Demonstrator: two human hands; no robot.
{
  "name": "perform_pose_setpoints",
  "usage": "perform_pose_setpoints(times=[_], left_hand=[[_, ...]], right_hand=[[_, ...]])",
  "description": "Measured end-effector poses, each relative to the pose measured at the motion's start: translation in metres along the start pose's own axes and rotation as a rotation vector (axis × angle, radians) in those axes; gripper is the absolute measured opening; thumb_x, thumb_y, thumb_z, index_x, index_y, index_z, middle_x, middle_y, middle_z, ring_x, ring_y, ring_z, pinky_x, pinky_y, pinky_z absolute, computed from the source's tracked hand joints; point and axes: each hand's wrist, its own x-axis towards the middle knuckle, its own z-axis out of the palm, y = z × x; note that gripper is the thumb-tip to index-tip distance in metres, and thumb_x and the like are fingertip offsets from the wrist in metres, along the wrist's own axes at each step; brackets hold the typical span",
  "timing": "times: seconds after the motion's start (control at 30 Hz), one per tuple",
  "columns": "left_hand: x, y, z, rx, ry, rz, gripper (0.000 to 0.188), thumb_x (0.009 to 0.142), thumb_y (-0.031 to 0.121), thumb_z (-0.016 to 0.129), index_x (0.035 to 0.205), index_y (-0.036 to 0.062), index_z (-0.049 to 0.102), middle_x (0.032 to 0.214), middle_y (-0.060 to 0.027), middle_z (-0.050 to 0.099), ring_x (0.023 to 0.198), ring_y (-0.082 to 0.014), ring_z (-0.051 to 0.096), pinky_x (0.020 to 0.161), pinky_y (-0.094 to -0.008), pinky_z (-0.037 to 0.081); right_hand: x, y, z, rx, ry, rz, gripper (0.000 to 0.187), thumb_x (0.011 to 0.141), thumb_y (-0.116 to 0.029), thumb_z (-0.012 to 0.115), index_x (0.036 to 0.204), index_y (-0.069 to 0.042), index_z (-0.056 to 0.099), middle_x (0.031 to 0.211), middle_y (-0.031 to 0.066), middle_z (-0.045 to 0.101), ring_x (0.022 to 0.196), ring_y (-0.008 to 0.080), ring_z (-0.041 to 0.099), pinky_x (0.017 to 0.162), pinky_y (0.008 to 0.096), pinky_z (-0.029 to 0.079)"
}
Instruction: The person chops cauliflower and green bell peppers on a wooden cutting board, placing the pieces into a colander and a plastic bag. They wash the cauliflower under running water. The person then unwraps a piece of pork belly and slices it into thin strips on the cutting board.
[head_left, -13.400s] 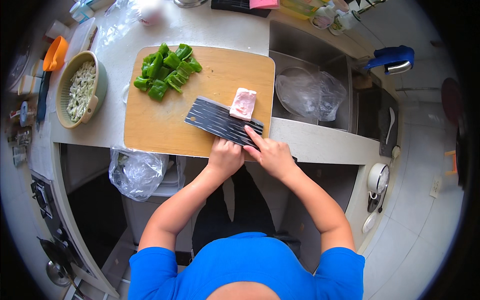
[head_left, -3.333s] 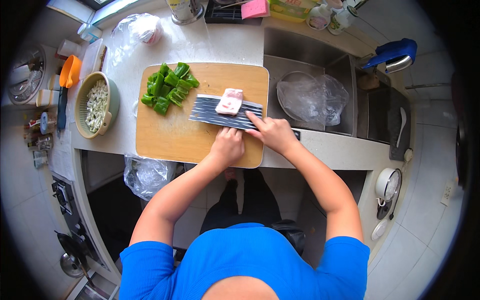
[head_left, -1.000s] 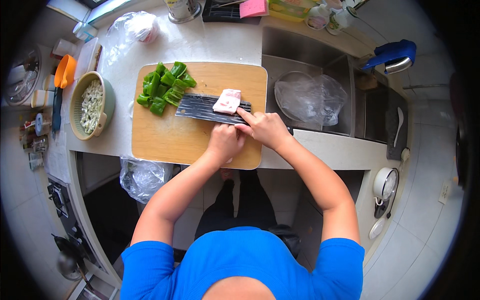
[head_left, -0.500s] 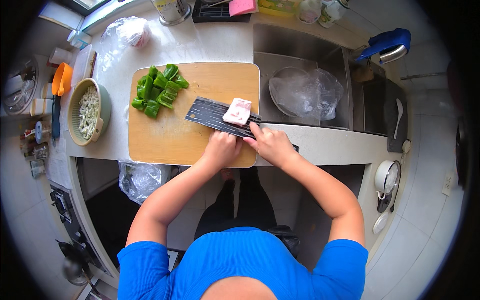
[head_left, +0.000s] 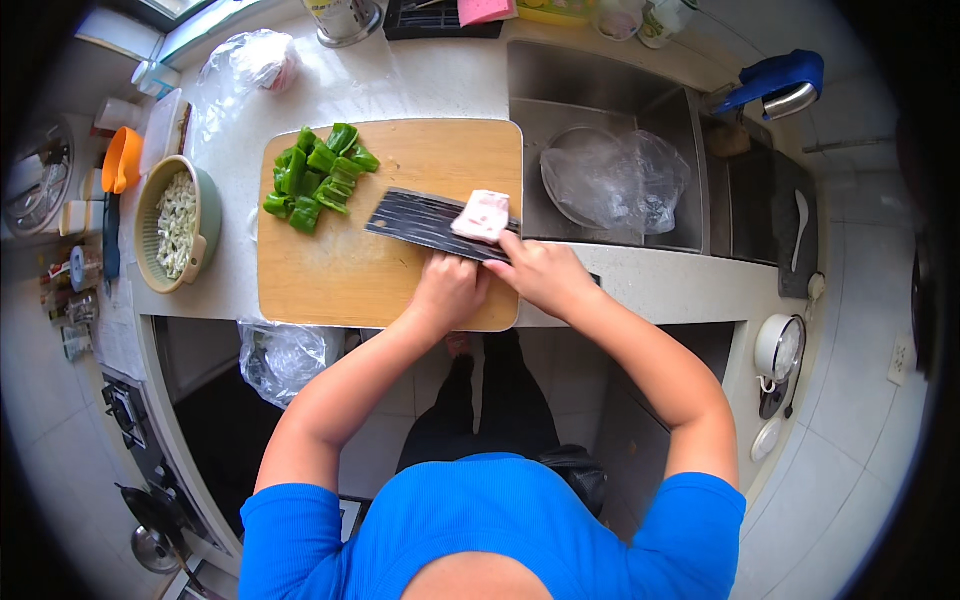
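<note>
My right hand [head_left: 548,275] is closed round the handle of a dark cleaver [head_left: 405,215] with pale streaks on its blade. The blade slants over the right half of a wooden cutting board [head_left: 310,280]. A pale pink piece of meat [head_left: 482,214] overlaps the blade near the handle; whether it rests on the blade or stands behind it, I cannot tell. My left hand [head_left: 447,288] is closed at the blade's near edge, fingertips hidden beside or under it. A heap of cut green peppers [head_left: 318,178] lies at the board's upper left.
Left of the board stands a green basket [head_left: 207,215] of pale chopped food. A metal sink [head_left: 600,90] at the right holds a bowl [head_left: 565,195] and a clear plastic bag [head_left: 630,180]. Another plastic bag [head_left: 255,60] lies behind the board. An orange container [head_left: 123,160] is far left.
The cleaver and the meat have shifted very slightly across the board, with both hands still close together at the blade. The peppers stay where they were.
</note>
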Motion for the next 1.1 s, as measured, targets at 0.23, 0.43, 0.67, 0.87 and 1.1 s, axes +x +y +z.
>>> perform_pose_setpoints(times=[0.23,0.43,0.67,0.87,1.1], left_hand=[[-0.002,-0.002,0.003,-0.028,-0.058,-0.001,0.014,0.074,0.013,0.065,0.078,0.0004,0.062,0.072,-0.0172,0.061,0.066,-0.0349,0.06,0.064,-0.043,0.049],[-0.001,0.002,0.0,-0.047,-0.105,-0.041,0.013,0.073,0.012,0.064,0.072,0.0004,0.059,0.066,-0.0168,0.059,0.063,-0.0345,0.059,0.061,-0.0438,0.048],[0.003,-0.002,0.002,-0.057,-0.014,0.036,0.011,0.071,0.01,0.063,0.073,-0.0008,0.06,0.063,-0.0169,0.058,0.06,-0.0365,0.058,0.06,-0.0451,0.047],[0.005,0.006,-0.003,-0.042,-0.044,-0.105,0.035,0.073,0.009,0.06,0.105,-0.0044,0.053,0.108,-0.0248,0.053,0.091,-0.0386,0.053,0.077,-0.0438,0.043],[0.009,0.01,-0.006,0.072,-0.029,-0.068,0.053,0.071,0.012,0.058,0.119,-0.0086,0.048,0.119,-0.0219,0.046,0.089,-0.0314,0.051,0.078,-0.0396,0.043]], right_hand=[[-0.032,0.018,0.002,-0.08,0.007,0.015,0.047,0.087,-0.039,0.057,0.116,-0.003,0.05,0.061,0.0124,0.058,0.052,0.0297,0.061,0.045,0.0382,0.05],[0.01,0.007,0.013,-0.066,0.055,-0.089,0.04,0.087,-0.037,0.058,0.107,-0.003,0.052,0.06,0.0122,0.057,0.05,0.0282,0.06,0.044,0.0367,0.048],[0.046,-0.012,0.017,0.006,0.029,-0.069,0.039,0.088,-0.04,0.054,0.106,-0.006,0.052,0.061,0.0164,0.06,0.055,0.0324,0.062,0.048,0.0398,0.05],[0.065,0.007,-0.019,0.453,-0.187,0.087,0.041,0.094,-0.039,0.047,0.126,-0.015,0.051,0.082,0.0181,0.066,0.071,0.0365,0.064,0.063,0.0441,0.05],[0.074,0.031,-0.058,0.972,-0.337,0.365,0.04,0.097,-0.04,0.043,0.116,-0.008,0.059,0.074,0.0015,0.049,0.065,0.0105,0.045,0.057,0.0254,0.037]])
